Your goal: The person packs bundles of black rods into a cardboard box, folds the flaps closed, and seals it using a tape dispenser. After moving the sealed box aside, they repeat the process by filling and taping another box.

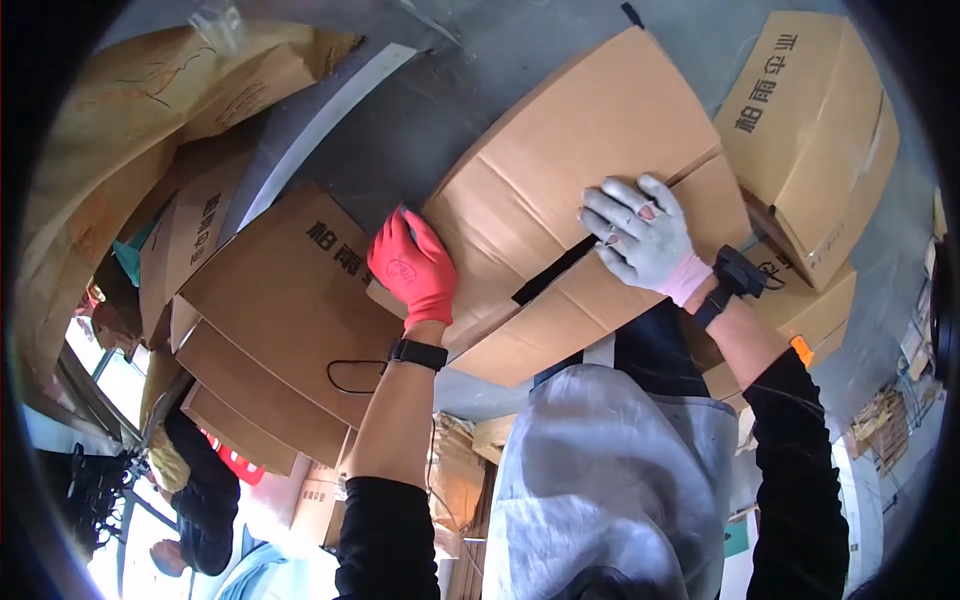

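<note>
In front of me lies a brown cardboard box [600, 130], partly flattened, with creased flaps and a dark open slot between them. My left hand [412, 268], in a red glove, is closed around the box's left edge, its fingers curled down over the side. My right hand [640, 228] wears a pale grey glove with a worn patch near the fingers. It rests on the box beside the slot with its fingers spread out. Dark bands are strapped on both wrists.
A stack of folded cardboard boxes [270, 270] leans close on the left. More boxes [790, 130] stand at the right. Large brown paper wrapping [110, 120] hangs at the far left. A person in dark clothing [205, 490] is at the lower left. Grey floor [500, 60] shows beyond.
</note>
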A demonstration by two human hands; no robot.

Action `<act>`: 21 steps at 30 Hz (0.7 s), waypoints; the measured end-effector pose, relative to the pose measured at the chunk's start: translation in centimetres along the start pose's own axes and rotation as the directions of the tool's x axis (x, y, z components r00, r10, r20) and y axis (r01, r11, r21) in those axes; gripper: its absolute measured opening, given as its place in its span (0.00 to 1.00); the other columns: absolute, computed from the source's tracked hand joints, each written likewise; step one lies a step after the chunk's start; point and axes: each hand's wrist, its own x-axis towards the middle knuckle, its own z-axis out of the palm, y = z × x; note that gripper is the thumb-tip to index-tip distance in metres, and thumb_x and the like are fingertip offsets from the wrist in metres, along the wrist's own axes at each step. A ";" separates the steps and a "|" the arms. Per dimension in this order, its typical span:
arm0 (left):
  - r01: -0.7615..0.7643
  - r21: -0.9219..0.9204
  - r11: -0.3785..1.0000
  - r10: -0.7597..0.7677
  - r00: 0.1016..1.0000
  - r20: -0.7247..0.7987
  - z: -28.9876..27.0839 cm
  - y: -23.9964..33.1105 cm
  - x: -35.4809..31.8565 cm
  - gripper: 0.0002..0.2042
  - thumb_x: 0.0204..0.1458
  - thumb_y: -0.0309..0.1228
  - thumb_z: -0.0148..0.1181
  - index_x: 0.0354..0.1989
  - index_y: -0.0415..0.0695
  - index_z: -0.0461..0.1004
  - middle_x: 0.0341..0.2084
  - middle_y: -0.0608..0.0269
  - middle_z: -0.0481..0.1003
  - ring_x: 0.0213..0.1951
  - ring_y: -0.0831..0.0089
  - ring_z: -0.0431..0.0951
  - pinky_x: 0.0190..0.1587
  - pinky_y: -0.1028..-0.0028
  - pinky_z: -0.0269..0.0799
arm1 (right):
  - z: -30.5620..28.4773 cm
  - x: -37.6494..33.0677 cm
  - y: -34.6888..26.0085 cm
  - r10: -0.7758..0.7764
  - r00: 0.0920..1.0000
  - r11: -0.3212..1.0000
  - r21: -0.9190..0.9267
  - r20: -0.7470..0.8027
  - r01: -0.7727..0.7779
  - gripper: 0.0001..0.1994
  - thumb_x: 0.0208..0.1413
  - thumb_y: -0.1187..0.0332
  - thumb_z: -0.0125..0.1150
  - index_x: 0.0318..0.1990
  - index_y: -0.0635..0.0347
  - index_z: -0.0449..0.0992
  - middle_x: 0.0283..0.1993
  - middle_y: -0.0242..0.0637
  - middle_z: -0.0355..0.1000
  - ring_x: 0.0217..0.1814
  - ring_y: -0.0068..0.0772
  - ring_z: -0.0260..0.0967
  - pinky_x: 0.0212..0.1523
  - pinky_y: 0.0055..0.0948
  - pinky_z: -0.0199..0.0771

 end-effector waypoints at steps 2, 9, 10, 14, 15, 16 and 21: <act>-0.147 0.040 0.988 0.149 0.988 -0.043 -0.4 -0.2 0.0 0.19 0.60 0.40 0.51 0.50 0.37 0.73 0.51 0.47 0.74 0.55 0.53 0.72 0.61 0.54 0.60 | 0.1 -0.2 0.3 -0.003 1.000 1.000 -0.021 -0.016 0.002 0.18 0.48 0.63 0.56 0.49 0.49 0.79 0.59 0.28 0.69 0.64 0.31 0.62 0.64 0.45 0.54; -0.337 0.034 0.941 0.325 0.925 0.197 -2.2 4.7 -7.2 0.50 0.42 0.63 0.61 0.65 0.33 0.57 0.69 0.36 0.51 0.70 0.40 0.48 0.66 0.31 0.31 | 0.2 -0.1 0.7 -0.026 0.999 0.998 -0.052 -0.031 0.025 0.18 0.50 0.64 0.54 0.49 0.48 0.79 0.59 0.28 0.69 0.64 0.30 0.62 0.63 0.45 0.56; -0.330 0.027 0.944 0.318 0.928 0.195 -2.0 4.5 -7.3 0.50 0.42 0.63 0.61 0.65 0.33 0.57 0.69 0.36 0.51 0.70 0.40 0.48 0.66 0.31 0.31 | 0.5 -0.2 0.7 -0.030 0.999 0.998 -0.053 -0.035 0.029 0.18 0.50 0.63 0.54 0.49 0.46 0.79 0.59 0.29 0.69 0.65 0.31 0.62 0.64 0.46 0.56; -0.313 0.137 0.940 0.268 0.923 0.275 -1.2 3.7 -7.0 0.52 0.39 0.70 0.57 0.63 0.36 0.61 0.67 0.40 0.55 0.69 0.42 0.50 0.63 0.26 0.32 | -0.3 -0.6 2.0 -0.073 0.997 0.994 -0.082 0.016 0.074 0.18 0.51 0.61 0.55 0.50 0.41 0.79 0.61 0.31 0.68 0.66 0.33 0.60 0.66 0.48 0.54; -0.321 0.144 0.936 0.273 0.921 0.277 -1.2 3.4 -7.2 0.52 0.39 0.70 0.58 0.63 0.37 0.61 0.67 0.40 0.55 0.69 0.42 0.50 0.63 0.26 0.32 | -0.7 -0.3 2.6 -0.107 0.992 0.989 -0.092 0.059 0.112 0.18 0.52 0.60 0.55 0.51 0.39 0.78 0.62 0.32 0.67 0.67 0.34 0.60 0.66 0.49 0.53; -0.329 0.154 0.932 0.279 0.919 0.278 -1.2 3.1 -7.5 0.51 0.39 0.70 0.58 0.63 0.37 0.62 0.67 0.41 0.55 0.69 0.42 0.51 0.63 0.26 0.32 | -0.9 0.1 3.1 -0.139 0.985 0.984 -0.100 0.102 0.149 0.18 0.52 0.59 0.55 0.51 0.37 0.78 0.63 0.32 0.67 0.67 0.35 0.60 0.67 0.50 0.52; -0.341 0.156 0.927 0.297 0.921 0.252 -1.5 3.2 -7.7 0.50 0.38 0.68 0.59 0.63 0.40 0.63 0.66 0.42 0.57 0.68 0.42 0.52 0.63 0.26 0.33 | -1.3 0.5 3.7 -0.190 0.978 0.976 -0.091 0.089 0.198 0.18 0.53 0.57 0.55 0.52 0.33 0.77 0.65 0.33 0.65 0.68 0.37 0.58 0.69 0.53 0.49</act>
